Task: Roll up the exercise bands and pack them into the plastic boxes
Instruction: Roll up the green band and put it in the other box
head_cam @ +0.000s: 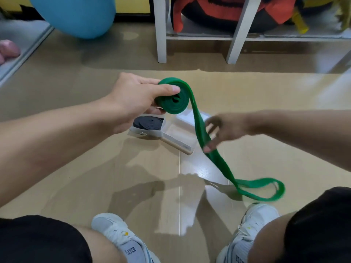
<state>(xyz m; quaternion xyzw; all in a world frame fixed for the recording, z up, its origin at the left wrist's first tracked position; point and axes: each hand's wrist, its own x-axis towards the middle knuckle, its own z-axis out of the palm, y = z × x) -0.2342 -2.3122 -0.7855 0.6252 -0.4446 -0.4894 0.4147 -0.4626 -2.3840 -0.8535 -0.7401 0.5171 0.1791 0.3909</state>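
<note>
My left hand point(131, 99) grips the rolled part of a green exercise band point(173, 99), thumb across the coil's face. The band's loose tail point(214, 154) hangs down to the right and ends in a loop on the floor near my right shoe. My right hand point(226, 130), blurred, pinches the tail partway down between thumb and fingers. Below the coil, on the floor, a clear plastic box point(150, 130) holds a rolled black band point(149, 123). A second clear plastic box point(190, 119) lies just right of it, partly hidden by the green tail.
A flat lid or tray point(178, 144) lies beside the boxes. A blue exercise ball point(76, 14) sits at the far left, and a white rack point(161, 35) with bags stands behind. My knees and white shoes point(115, 236) fill the bottom of the view.
</note>
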